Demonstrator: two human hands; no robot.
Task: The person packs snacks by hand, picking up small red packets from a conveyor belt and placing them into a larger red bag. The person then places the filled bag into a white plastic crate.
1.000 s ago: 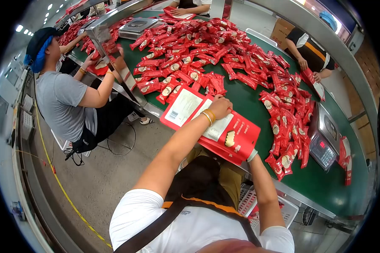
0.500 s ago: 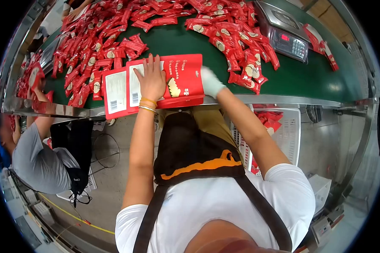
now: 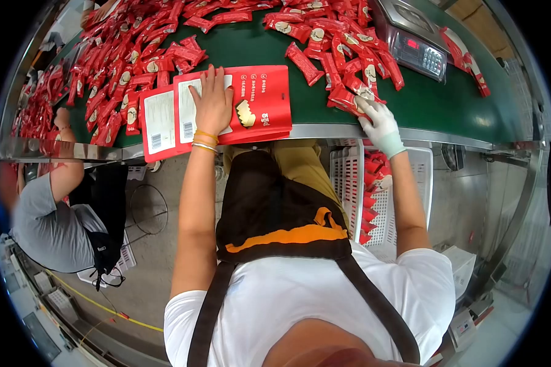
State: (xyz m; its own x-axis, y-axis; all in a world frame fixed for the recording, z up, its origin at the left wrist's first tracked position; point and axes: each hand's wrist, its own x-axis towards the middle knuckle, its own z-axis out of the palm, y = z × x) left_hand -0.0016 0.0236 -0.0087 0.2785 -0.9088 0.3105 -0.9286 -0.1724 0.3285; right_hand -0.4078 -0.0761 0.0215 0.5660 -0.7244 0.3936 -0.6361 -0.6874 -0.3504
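My bare left hand (image 3: 213,110) lies flat with its fingers spread on overlapping red printed pouches (image 3: 260,110), which rest at the front edge of the green work surface. The pouches have white label panels and look flat. To the right, my white-gloved right hand (image 3: 381,127) has its fingers and thumb around the end of a small red snack packet (image 3: 346,100) at the near edge of a pile. The fingertips partly cover that packet. More red packets (image 3: 328,40) lie just beyond it.
A digital scale (image 3: 417,55) stands at the back right. Below the table edge is a white crate (image 3: 421,202) with red packets inside. A large heap of packets (image 3: 125,70) spreads across the left. A co-worker in a grey shirt (image 3: 52,211) sits at far left.
My right hand has moved right, from the edge of the pouches to the packet pile. My left hand and the pouches have shifted slightly left and up in view.
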